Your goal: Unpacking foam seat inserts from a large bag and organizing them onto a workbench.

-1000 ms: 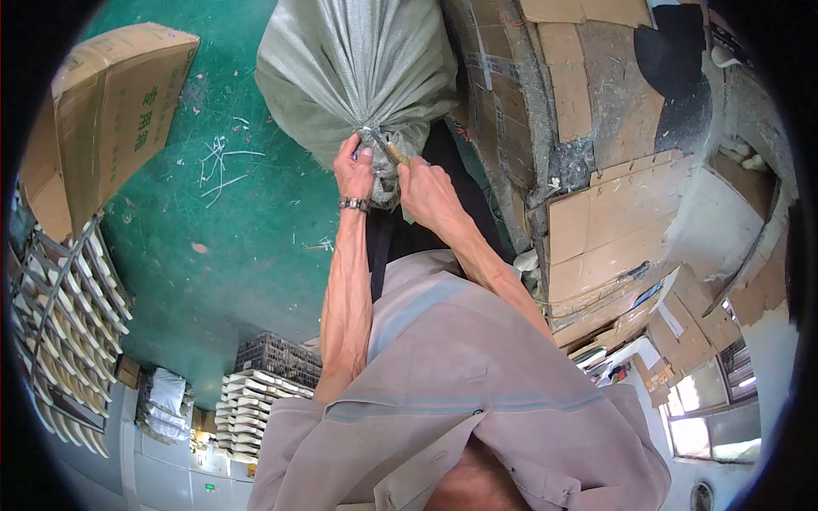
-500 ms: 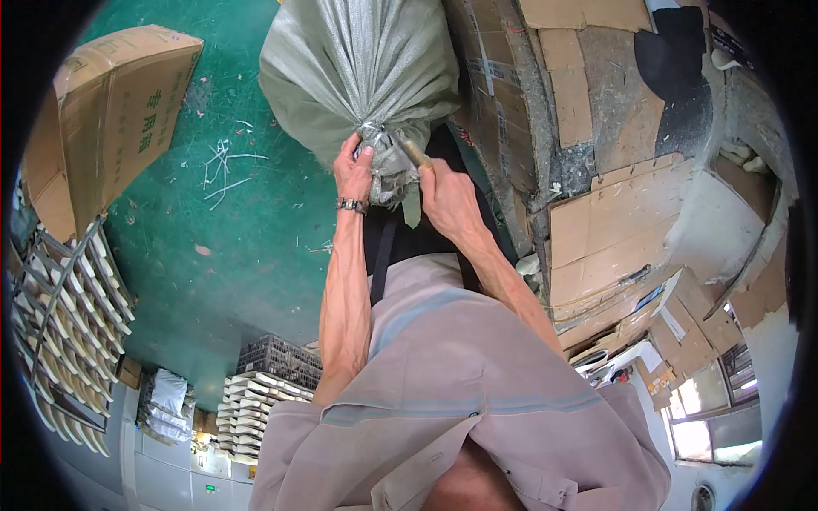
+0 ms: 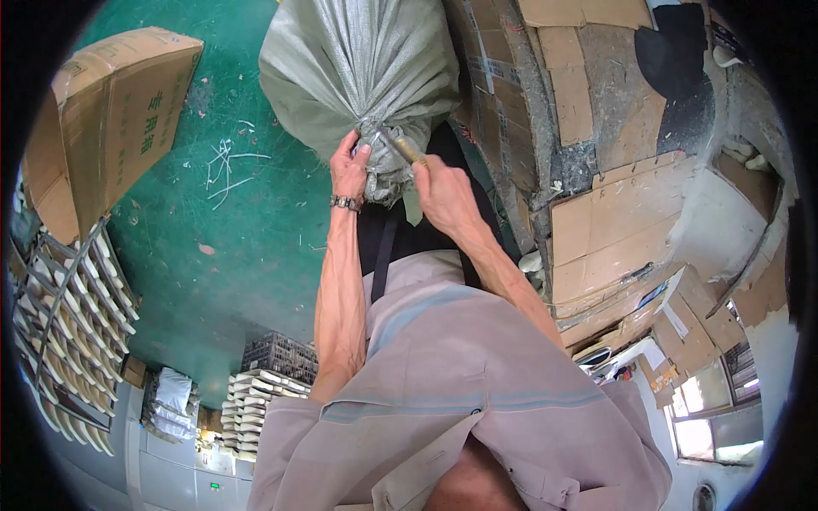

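Observation:
A large grey-green woven sack (image 3: 358, 64) lies in front of me, its mouth gathered into a bunched neck (image 3: 390, 177). My left hand (image 3: 349, 169), wearing a wristwatch (image 3: 345, 203), is closed on the left side of that neck, thumb uppermost. In my right hand (image 3: 445, 194) is a short knife-like tool (image 3: 409, 152) with a yellowish handle. Its metal part points up and left and touches the gathered neck near my left fingertips. Whether the tip is under a tie or only against the cloth, I cannot make out.
White strip scraps (image 3: 226, 170) lie on the green floor (image 3: 256, 221) at left. A large cardboard box (image 3: 128, 119) stands beyond them, above a rack of pale curved pieces (image 3: 72, 332). Flattened cardboard (image 3: 613, 230) covers the surface at right. A dark crate (image 3: 279, 356) sits lower left.
My right hand and the tool have shifted slightly left and up, and the metal part now lies across the neck. My left hand still grips the sack at about the same place.

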The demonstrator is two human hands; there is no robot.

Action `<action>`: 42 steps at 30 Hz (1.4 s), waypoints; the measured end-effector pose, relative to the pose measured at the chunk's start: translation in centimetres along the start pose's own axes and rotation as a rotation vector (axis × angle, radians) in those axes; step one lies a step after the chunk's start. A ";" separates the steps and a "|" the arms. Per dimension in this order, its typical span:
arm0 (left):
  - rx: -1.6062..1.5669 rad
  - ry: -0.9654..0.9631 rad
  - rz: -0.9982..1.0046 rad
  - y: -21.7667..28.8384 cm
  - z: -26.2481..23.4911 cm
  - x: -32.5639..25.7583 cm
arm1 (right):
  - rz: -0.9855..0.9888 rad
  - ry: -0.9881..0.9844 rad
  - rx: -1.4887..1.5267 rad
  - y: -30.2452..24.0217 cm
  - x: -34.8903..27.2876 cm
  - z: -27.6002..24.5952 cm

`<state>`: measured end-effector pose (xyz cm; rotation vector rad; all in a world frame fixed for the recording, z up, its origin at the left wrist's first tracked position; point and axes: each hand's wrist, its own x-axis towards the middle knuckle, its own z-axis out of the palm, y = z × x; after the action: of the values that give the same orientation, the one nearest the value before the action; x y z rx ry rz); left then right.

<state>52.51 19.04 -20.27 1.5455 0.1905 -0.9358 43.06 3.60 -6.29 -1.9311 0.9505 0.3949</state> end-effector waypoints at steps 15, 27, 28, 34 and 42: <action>-0.270 -0.036 -0.172 2.2 2.5 1.9 | 0.142 0.075 0.420 1.5 9.2 0.7; 0.968 0.064 -0.039 6.8 2.6 4.0 | 0.196 -0.046 0.486 3.4 6.7 -0.3; 1.072 0.122 0.071 7.2 3.0 3.6 | 0.207 -0.025 0.453 3.3 6.6 -0.6; 1.349 0.166 0.375 13.1 2.4 1.1 | 0.175 -0.065 0.459 3.7 8.4 0.5; 1.099 0.149 0.230 19.5 1.4 -6.7 | 0.505 0.011 1.037 2.6 9.1 -0.3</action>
<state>59.39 15.92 -0.97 2.5716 -0.4771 -0.7548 46.97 -1.54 -13.21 -0.7513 1.3038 0.1115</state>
